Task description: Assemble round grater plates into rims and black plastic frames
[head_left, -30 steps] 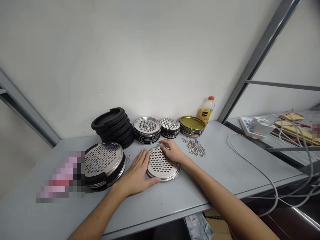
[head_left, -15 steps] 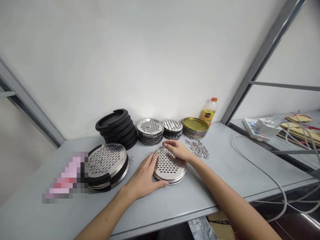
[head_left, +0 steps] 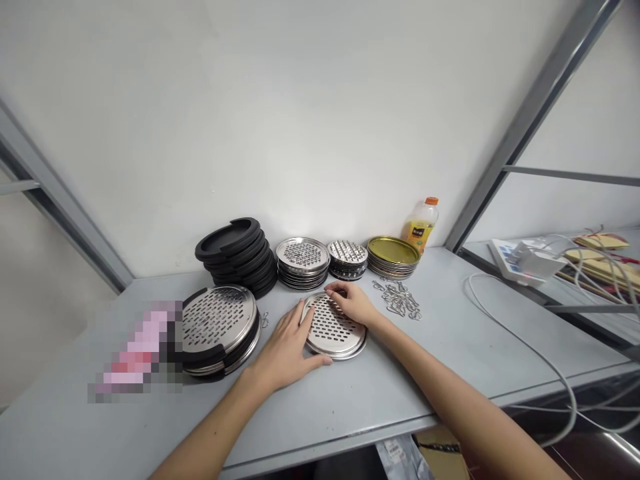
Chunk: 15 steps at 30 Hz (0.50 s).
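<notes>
A round metal grater disc (head_left: 336, 321) with oblong slots rests between my hands, over another round metal piece whose rim shows at the front right. My left hand (head_left: 287, 347) grips its left side, fingers along the edge and thumb at the front. At the far right edge, my right hand (head_left: 351, 303) holds it with curled fingers; some fingertips are hidden. Left of my hands lies a stack of slotted discs with black rings (head_left: 220, 320). A small wire clip (head_left: 265, 320) is beside that stack. To the right is a pile of wire clips (head_left: 400, 299).
Along the wall stand stacked black rings (head_left: 235, 257), grater plates with raised teeth (head_left: 303, 257), smaller toothed discs (head_left: 347, 253), gold lids (head_left: 394, 250) and an orange-capped bottle (head_left: 423, 223). A white cable (head_left: 520, 333) loops over the grey table (head_left: 290, 427) at right. A power strip (head_left: 515, 261) lies beyond the post.
The slotted disc has shifted slightly away and left under my hands, showing more of the lower rim at the front right. My right fingers curl more at the far edge.
</notes>
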Available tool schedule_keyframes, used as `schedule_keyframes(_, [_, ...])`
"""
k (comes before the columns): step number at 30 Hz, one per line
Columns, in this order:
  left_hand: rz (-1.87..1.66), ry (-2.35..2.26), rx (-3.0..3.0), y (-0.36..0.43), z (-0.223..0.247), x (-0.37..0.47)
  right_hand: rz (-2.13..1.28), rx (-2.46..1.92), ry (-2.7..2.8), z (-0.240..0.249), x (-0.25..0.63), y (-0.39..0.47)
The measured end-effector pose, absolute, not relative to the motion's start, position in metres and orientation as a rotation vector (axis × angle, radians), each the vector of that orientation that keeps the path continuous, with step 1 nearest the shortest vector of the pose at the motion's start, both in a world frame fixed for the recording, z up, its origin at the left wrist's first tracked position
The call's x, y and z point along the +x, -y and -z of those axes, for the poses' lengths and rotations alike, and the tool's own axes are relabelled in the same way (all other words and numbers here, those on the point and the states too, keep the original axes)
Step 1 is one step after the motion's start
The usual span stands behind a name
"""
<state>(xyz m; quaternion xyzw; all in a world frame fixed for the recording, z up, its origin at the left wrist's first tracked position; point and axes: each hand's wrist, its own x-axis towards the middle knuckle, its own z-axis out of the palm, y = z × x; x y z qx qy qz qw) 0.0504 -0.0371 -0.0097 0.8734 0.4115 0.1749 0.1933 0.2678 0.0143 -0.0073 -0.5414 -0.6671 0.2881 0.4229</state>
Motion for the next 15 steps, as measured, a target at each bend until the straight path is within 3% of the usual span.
schedule_keyframes(9, [-0.550, -1.172, 2.432, 0.035, -0.005, 0.042, -1.290, -1.047, 1.186, 0.000, 0.270, -0.018])
schedule_keyframes(15, [-0.567, -1.163, 2.461, 0.035, -0.003, 0.043, -1.328, -1.006, 1.233, -0.001, 0.270, -0.015])
